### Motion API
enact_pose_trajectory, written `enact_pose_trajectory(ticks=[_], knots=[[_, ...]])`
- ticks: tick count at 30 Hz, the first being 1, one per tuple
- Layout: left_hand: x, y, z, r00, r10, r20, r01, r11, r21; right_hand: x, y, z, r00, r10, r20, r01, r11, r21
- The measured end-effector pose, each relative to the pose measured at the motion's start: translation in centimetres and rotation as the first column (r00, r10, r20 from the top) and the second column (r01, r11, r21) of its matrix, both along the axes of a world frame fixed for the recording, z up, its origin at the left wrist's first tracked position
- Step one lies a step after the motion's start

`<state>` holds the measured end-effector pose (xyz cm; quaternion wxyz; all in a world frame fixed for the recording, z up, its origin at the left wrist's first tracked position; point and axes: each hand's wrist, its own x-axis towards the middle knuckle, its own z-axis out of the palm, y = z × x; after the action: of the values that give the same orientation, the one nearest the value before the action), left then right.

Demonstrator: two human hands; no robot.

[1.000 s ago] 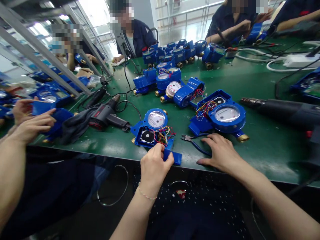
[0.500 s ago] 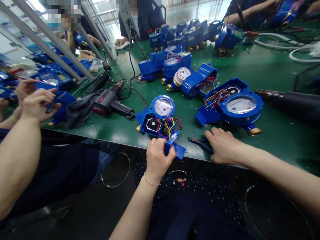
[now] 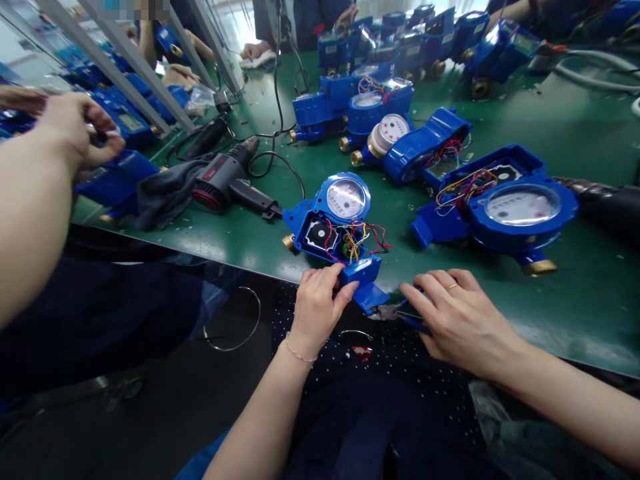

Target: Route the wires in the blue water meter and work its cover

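An opened blue water meter with a round dial and coloured wires lies at the near edge of the green table. My left hand is closed on the meter's blue hinged cover at its near end. My right hand rests on the table edge with its fingers curled over small blue-handled pliers, whose jaws point left toward the cover. A ring shows on one finger of my right hand.
A larger opened meter lies to the right, with more meters behind. A black power drill on a grey cloth lies to the left. A co-worker's arm and hand work at the far left. A black tool lies far right.
My right hand slid left and back along the table edge and closed over the pliers. My left hand kept its hold on the cover. The camera tilted down and closer.
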<state>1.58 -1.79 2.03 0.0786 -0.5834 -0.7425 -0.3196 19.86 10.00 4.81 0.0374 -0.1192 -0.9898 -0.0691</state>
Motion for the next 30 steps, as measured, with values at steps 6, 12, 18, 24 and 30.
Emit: enact_pose_trajectory(ticks=[6,12,18,24,30], knots=[[0.0,-0.1,-0.2,1.000,0.023,0.001,-0.023,1.000,-0.008,0.2,0.3,-0.3,0.998,0.054,0.021,-0.053,0.998,-0.045],[0.1,-0.1,-0.7,1.000,0.022,-0.008,-0.022,1.000,0.009,0.2,0.3,-1.4,0.996,-0.028,0.082,0.047,0.969,-0.241],[0.0,-0.4,-1.3,1.000,-0.018,-0.012,0.019,0.998,0.055,0.5,1.6,-1.3,0.969,-0.245,0.029,0.224,0.824,-0.520],[-0.3,-0.3,-1.0,0.997,-0.004,0.073,0.005,1.000,-0.007,0.3,0.9,-0.5,0.997,-0.050,0.053,0.061,0.972,-0.228],[-0.2,-0.2,-0.8,0.995,0.015,0.099,-0.011,0.999,-0.039,-0.9,0.4,-0.1,0.994,-0.011,0.104,0.024,0.992,-0.127]])
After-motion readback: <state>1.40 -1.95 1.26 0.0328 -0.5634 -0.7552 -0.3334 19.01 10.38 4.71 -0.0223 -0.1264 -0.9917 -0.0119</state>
